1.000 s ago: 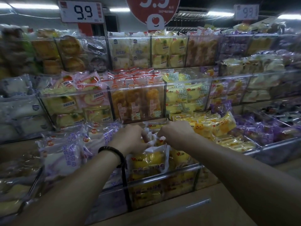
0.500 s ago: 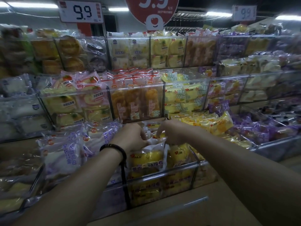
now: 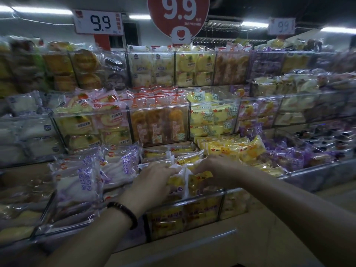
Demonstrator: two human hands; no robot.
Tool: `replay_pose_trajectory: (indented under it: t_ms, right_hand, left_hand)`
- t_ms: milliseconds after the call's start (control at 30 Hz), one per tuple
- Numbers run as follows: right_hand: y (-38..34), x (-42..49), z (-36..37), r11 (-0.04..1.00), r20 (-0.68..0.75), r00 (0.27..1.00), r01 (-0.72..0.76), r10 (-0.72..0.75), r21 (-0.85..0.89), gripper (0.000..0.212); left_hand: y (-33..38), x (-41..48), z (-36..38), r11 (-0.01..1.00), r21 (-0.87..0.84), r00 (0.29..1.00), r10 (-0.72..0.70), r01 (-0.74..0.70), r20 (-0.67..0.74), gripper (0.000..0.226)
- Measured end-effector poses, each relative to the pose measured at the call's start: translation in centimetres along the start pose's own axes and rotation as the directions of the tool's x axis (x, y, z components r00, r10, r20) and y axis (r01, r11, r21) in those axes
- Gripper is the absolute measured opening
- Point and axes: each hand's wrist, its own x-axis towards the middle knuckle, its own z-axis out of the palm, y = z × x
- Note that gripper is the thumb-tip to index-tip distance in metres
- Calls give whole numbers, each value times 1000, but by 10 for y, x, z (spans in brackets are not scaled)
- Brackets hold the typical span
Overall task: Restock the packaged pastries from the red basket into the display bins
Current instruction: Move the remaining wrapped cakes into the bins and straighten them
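Down at the front middle bin [image 3: 192, 199], both hands are close together: left hand [image 3: 154, 180] & right hand [image 3: 213, 166] curl fingers on the yellow pastry packs [image 3: 200, 180] inside. Just beside, on the left, purple-white bread packs [image 3: 81, 176] lean in; on the right, smiley yellow packs [image 3: 240, 149] crowd close. Left wrist has a bead band [image 3: 123, 214]. Up top hang 9.9 signs [image 3: 100, 22].

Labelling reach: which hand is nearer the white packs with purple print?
Left. The left hand sits just right of the white packs with purple print; the right hand is farther right, beyond it.
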Motion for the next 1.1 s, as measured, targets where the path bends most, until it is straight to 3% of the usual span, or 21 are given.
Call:
replay_pose_trajectory:
  t_ms: [167,433,667,767,867,1000,1100]
  right_hand:
    - [-22,5,3,979,-115,988,-125,107,-163,42]
    - [-53,25,18,911,-251,925,-343,284,-232,25]
    - [-64,22,39,898,-206,942,-318,264,-304,51]
    - [-54,16,37,942,-200,954,-263,222,-208,54]
    - [-49,11,42,952,-341,894,-306,289,5,66]
    - [-55,2,57,956,-478,848,-288,230,-52,28]
    - [-51,2,60,958,-453,870,-268,196,-100,34]
  left_hand:
    - [-5,-6,-2,999,-2,999,-49,48,-9,51]
    - [-5,2,2,993,24,993,-114,113,23,50]
    - [6,-7,14,988,39,989,-147,146,29,67]
    - [3,-11,19,990,-11,988,-140,141,57,76]
    - [-5,-14,22,989,-61,988,-128,134,91,74]
    - [-9,-17,27,997,-37,995,-66,69,77,68]
    - [-7,-15,29,999,8,994,-53,53,94,66]
